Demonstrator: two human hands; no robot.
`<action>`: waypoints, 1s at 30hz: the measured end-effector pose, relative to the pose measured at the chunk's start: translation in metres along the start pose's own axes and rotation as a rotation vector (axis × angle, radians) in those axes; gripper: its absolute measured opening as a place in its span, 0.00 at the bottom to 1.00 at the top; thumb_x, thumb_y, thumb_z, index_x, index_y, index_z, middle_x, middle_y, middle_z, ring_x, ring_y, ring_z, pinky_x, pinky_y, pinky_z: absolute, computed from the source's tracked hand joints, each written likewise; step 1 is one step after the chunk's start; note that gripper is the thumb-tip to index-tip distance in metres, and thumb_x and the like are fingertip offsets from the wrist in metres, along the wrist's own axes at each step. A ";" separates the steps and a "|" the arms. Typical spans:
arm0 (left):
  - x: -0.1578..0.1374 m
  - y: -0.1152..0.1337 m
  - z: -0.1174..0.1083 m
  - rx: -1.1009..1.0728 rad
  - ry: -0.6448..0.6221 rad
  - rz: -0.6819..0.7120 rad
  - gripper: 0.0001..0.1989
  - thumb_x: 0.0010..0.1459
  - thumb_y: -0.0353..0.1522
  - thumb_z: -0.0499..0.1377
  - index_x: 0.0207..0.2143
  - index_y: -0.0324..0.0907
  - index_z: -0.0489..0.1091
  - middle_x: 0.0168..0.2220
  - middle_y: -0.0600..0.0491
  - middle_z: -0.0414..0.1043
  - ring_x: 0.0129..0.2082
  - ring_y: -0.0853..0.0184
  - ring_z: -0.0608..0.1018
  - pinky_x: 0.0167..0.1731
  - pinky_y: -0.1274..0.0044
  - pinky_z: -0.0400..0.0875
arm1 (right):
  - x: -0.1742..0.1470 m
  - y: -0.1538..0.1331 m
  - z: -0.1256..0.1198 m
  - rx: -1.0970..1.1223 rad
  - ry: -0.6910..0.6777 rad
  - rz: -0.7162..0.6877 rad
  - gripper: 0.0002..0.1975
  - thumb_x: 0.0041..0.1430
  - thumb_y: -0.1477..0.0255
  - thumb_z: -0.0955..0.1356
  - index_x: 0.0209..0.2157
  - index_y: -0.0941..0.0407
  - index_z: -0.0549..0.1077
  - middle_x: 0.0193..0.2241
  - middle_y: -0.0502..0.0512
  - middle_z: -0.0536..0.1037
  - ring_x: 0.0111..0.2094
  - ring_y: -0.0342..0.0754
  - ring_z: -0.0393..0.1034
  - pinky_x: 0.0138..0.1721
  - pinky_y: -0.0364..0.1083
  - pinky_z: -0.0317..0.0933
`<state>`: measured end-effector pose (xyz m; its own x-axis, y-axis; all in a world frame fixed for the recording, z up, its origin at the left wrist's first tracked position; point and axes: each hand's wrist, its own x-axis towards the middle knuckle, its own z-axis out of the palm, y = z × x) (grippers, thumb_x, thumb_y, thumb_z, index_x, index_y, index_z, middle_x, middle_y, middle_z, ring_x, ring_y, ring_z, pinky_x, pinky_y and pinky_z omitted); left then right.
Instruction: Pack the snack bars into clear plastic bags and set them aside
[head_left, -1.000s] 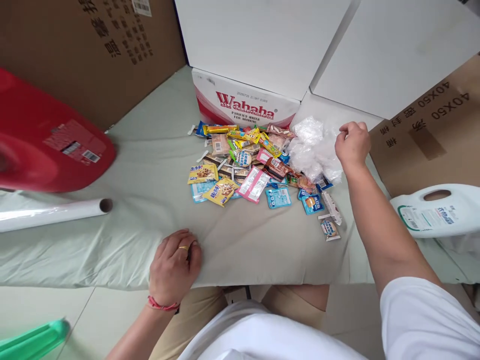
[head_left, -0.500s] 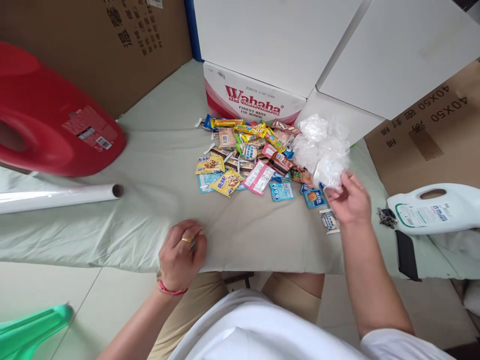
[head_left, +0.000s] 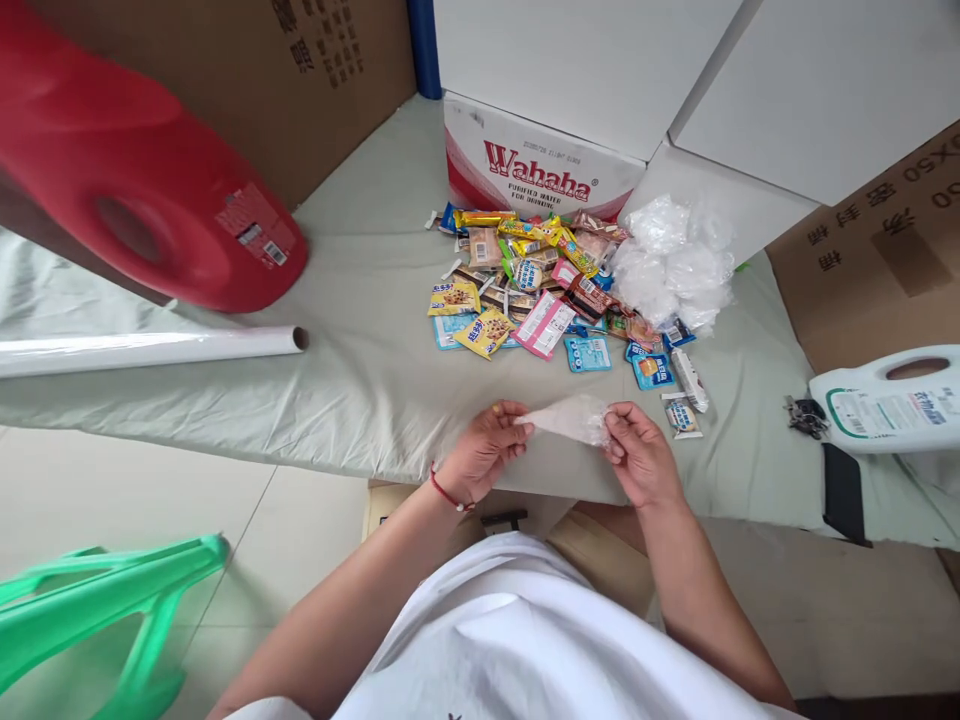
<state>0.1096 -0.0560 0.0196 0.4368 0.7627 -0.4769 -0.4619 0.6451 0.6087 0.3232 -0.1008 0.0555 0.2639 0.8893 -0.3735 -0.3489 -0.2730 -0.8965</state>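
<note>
Between my two hands a clear plastic bag (head_left: 568,419) is stretched sideways above the table's front part. My left hand (head_left: 491,447) pinches its narrow left end. My right hand (head_left: 641,450) grips the crumpled right end. Beyond the bag lies a heap of small wrapped snacks (head_left: 525,270), in yellow, blue, pink and brown packets. A pile of crumpled clear plastic bags (head_left: 675,260) rests against the heap's right side. Several packets lie apart near my right hand, among them a small white-and-blue packet (head_left: 682,416) and a pale wrapped bar (head_left: 689,380).
A Wahaha carton (head_left: 540,165) and white boxes stand behind the heap. On the left are a red jug (head_left: 187,200) and a white roll (head_left: 150,350). A white detergent bottle (head_left: 892,400), dark keys (head_left: 807,415) and a black phone-like slab (head_left: 845,490) lie right. A green stool (head_left: 127,610) stands below left.
My right hand has come away from the bag pile with a plastic bag, moving left and nearer. My left hand has moved right and taken the bag's other end. The view has shifted.
</note>
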 end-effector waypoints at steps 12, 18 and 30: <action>-0.018 0.011 -0.022 0.573 0.466 0.546 0.09 0.53 0.38 0.66 0.32 0.43 0.72 0.30 0.55 0.72 0.28 0.70 0.73 0.26 0.79 0.67 | -0.014 0.038 -0.023 -0.530 0.076 -0.411 0.11 0.67 0.59 0.70 0.39 0.52 0.75 0.27 0.47 0.72 0.26 0.43 0.62 0.28 0.43 0.58; -0.037 -0.023 0.017 0.186 0.012 -0.159 0.30 0.49 0.57 0.69 0.37 0.42 0.71 0.35 0.52 0.75 0.30 0.65 0.81 0.20 0.81 0.70 | -0.040 0.055 -0.015 -0.816 -0.042 -0.708 0.06 0.68 0.69 0.68 0.41 0.48 0.79 0.35 0.55 0.80 0.37 0.51 0.72 0.41 0.51 0.67; -0.027 -0.046 0.022 0.526 -0.011 0.203 0.13 0.54 0.43 0.70 0.27 0.43 0.77 0.26 0.52 0.75 0.33 0.62 0.76 0.35 0.73 0.71 | -0.040 0.043 -0.004 -0.443 0.019 -0.333 0.17 0.66 0.52 0.70 0.45 0.49 0.80 0.40 0.53 0.80 0.35 0.47 0.69 0.37 0.46 0.66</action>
<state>0.1361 -0.1073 0.0191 0.3886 0.8669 -0.3123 -0.0921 0.3738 0.9229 0.3008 -0.1496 0.0306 0.3134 0.9482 -0.0529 0.1666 -0.1097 -0.9799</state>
